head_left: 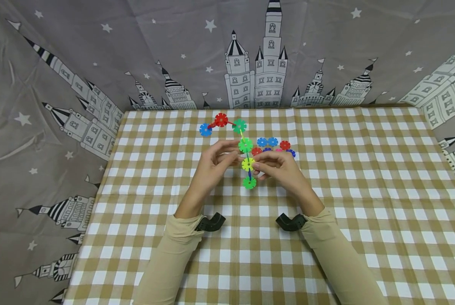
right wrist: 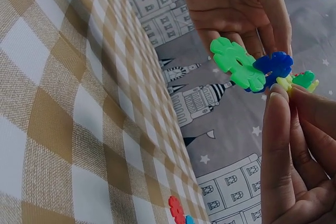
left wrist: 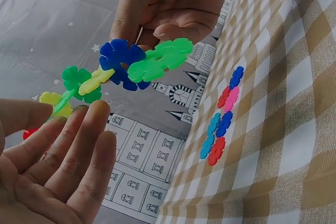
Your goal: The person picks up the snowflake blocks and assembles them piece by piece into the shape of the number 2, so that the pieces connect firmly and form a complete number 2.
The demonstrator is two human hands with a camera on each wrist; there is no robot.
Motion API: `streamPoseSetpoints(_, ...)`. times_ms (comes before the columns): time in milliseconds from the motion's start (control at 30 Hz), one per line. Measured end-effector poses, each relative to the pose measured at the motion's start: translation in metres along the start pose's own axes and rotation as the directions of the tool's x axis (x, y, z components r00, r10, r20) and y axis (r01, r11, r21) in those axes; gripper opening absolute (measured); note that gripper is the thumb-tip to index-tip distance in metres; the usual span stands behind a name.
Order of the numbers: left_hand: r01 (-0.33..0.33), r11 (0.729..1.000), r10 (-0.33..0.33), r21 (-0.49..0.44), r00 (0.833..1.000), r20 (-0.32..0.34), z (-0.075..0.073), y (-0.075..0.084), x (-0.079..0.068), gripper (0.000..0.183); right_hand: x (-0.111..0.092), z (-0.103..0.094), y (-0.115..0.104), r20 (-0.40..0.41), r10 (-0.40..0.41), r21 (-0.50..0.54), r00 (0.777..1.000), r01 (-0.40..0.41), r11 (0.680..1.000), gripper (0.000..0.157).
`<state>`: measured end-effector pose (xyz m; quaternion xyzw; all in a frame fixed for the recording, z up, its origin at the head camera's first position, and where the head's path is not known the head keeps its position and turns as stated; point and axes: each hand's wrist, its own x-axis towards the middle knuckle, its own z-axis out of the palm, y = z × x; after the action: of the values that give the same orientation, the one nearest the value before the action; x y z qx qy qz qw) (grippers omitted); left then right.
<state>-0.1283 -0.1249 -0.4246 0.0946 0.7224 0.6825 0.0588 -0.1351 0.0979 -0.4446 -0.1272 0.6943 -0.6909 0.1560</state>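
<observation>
A chain of slotted plastic snowflake discs is held up between both hands over the table. In the head view it runs from a light blue disc [head_left: 206, 129] through a red disc [head_left: 221, 120] and several green and yellow discs to a green disc [head_left: 249, 183] nearest the body. My left hand [head_left: 215, 163] pinches the chain at its green middle part, thumb and index together. On the other side, my right hand [head_left: 282, 169] pinches the yellow disc [head_left: 248, 164]. A dark blue disc [left wrist: 122, 62] links the yellow disc to the end green disc [right wrist: 239, 65].
Behind the right hand, several loose discs lie on the checked tablecloth [head_left: 349, 254], among them a light blue disc [head_left: 262, 142], a red disc [head_left: 285, 145] and a pink disc [left wrist: 231, 99]. A grey castle-print curtain [head_left: 189, 25] hangs behind the table.
</observation>
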Motion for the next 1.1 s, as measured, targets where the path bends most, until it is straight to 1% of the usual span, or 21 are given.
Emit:
streamPoseSetpoints(133, 0.030, 0.999, -0.030, -0.015, 0.999, -0.026, 0.000, -0.001, 0.000, 0.028, 0.000, 0.003, 0.002, -0.001, -0.001, 0.009, 1.000, 0.001, 1.000, 0.019)
streamPoseSetpoints(233, 0.029, 0.999, -0.030, -0.015, 0.998, -0.055, -0.001, -0.001, -0.001, 0.024, 0.002, 0.007, 0.004, 0.012, 0.015, 0.012, 1.000, -0.015, 1.000, 0.019)
streamPoseSetpoints(300, 0.022, 1.000, -0.022, 0.005, 0.997, -0.075, -0.001, -0.002, -0.001, 0.022, 0.002, 0.010, 0.006, 0.024, 0.033, 0.007, 0.999, -0.033, 0.999, 0.020)
streamPoseSetpoints(433, -0.007, 0.997, 0.014, 0.074, 0.995, -0.104, -0.001, -0.001, -0.001, 0.021, 0.002, 0.012, 0.007, 0.040, 0.065, -0.002, 0.997, -0.065, 0.998, 0.023)
streamPoseSetpoints(533, -0.032, 0.994, 0.044, 0.104, 0.991, -0.124, -0.001, -0.001, -0.001, 0.020, 0.003, 0.003, 0.007, 0.039, 0.069, -0.074, 0.997, -0.066, 0.995, 0.028)
streamPoseSetpoints(600, -0.043, 0.992, 0.059, 0.117, 0.988, -0.140, 0.000, -0.001, -0.001, 0.019, 0.004, -0.009, 0.007, -0.014, 0.072, -0.171, 0.997, -0.074, 0.982, 0.033)
streamPoseSetpoints(667, -0.048, 0.991, 0.068, 0.128, 0.986, -0.154, 0.001, -0.001, 0.000, 0.018, 0.005, -0.024, 0.008, -0.113, 0.063, -0.288, 0.992, -0.094, 0.953, 0.037)
streamPoseSetpoints(700, -0.048, 0.990, 0.070, 0.133, 0.985, -0.160, 0.002, 0.000, 0.000, 0.017, 0.006, -0.032, 0.009, -0.173, 0.062, -0.350, 0.983, -0.120, 0.929, 0.038)
streamPoseSetpoints(767, -0.045, 0.988, 0.070, 0.146, 0.983, -0.168, 0.002, 0.000, 0.000, 0.017, 0.007, -0.047, 0.013, -0.288, 0.055, -0.465, 0.956, -0.190, 0.865, 0.041)
streamPoseSetpoints(833, -0.042, 0.987, 0.069, 0.156, 0.982, -0.174, 0.003, 0.000, 0.000, 0.017, 0.008, -0.058, 0.017, -0.359, 0.050, -0.541, 0.932, -0.252, 0.802, 0.044)
streamPoseSetpoints(900, -0.039, 0.985, 0.070, 0.167, 0.981, -0.179, 0.003, 0.000, 0.000, 0.018, 0.010, -0.066, 0.021, -0.384, 0.061, -0.592, 0.921, -0.296, 0.750, 0.046)
streamPoseSetpoints(933, -0.040, 0.985, 0.071, 0.171, 0.981, -0.180, 0.002, -0.001, 0.000, 0.018, 0.011, -0.068, 0.024, -0.387, 0.068, -0.604, 0.920, -0.309, 0.734, 0.047)
streamPoseSetpoints(967, -0.041, 0.984, 0.073, 0.173, 0.981, -0.180, 0.002, -0.001, 0.000, 0.018, 0.012, -0.069, 0.026, -0.383, 0.077, -0.613, 0.920, -0.316, 0.724, 0.047)
streamPoseSetpoints(1100, -0.044, 0.982, 0.077, 0.181, 0.981, -0.180, 0.000, -0.002, -0.001, 0.018, 0.015, -0.071, 0.033, -0.373, 0.082, -0.635, 0.924, -0.318, 0.704, 0.043)
